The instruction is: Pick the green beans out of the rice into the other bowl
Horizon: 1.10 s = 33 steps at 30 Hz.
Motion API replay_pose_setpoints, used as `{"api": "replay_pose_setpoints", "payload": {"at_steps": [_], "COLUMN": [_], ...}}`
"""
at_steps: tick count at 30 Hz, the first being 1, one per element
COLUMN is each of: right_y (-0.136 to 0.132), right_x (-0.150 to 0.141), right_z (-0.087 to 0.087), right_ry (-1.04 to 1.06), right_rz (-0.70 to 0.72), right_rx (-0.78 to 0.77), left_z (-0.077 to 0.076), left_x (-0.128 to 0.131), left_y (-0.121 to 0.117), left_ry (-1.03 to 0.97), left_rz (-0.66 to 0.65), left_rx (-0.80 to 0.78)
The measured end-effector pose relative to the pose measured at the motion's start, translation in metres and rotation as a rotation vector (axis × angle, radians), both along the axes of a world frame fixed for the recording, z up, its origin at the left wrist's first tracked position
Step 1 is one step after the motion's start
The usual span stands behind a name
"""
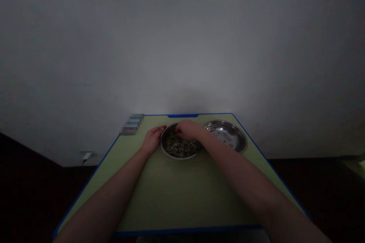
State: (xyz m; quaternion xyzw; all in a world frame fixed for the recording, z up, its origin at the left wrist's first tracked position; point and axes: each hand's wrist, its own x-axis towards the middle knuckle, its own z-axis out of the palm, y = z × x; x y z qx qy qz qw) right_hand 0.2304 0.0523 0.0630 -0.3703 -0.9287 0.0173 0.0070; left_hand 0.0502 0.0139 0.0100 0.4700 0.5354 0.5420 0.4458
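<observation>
A round metal bowl [181, 158] stands on the green table, partly filled with a speckled mix of small dark and pale grains or beans [182, 147]. My left hand [152, 139] is at the bowl's left side, its fingers curved against the rim. Over the far part of the same bowl, my right hand [188, 130] reaches in with its fingers bent down and drawn together at the mix. Whatever is between those fingertips is too small and dark to make out. Right of it is a second, shiny metal bowl [241, 142] with a few small dark pieces inside, partly hidden by my right forearm.
The green table [182, 193] has a blue edge and stands against a grey wall [188, 45]. A blurred-out, pixelated patch [131, 124] lies at its far left corner. Low on the wall at left is a white plug [87, 156] with a cable. The light is dim.
</observation>
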Motion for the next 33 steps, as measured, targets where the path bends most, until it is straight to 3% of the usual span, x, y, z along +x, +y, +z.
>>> {"api": "replay_pose_setpoints", "payload": {"at_steps": [6,14,27,33], "right_y": [0.004,0.005,0.0,-0.002], "right_x": [-0.021,-0.032,-0.03,-0.014], "right_z": [-0.012,-0.015,-0.01,0.007], "right_ry": [-0.091,-0.129,-0.148,-0.073], "right_rz": [-0.029,-0.048,-0.019,-0.029], "right_rx": [0.007,0.039,-0.009,-0.041], "left_z": [0.002,-0.002,-0.004,0.0], "left_x": [0.001,0.0,-0.001,0.001], "left_y": [-0.001,0.001,0.003,0.001], "left_ry": [-0.015,-0.02,-0.065,-0.007], "left_rz": [0.001,-0.015,-0.032,-0.01], "left_rx": [-0.003,0.005,-0.011,0.011]}}
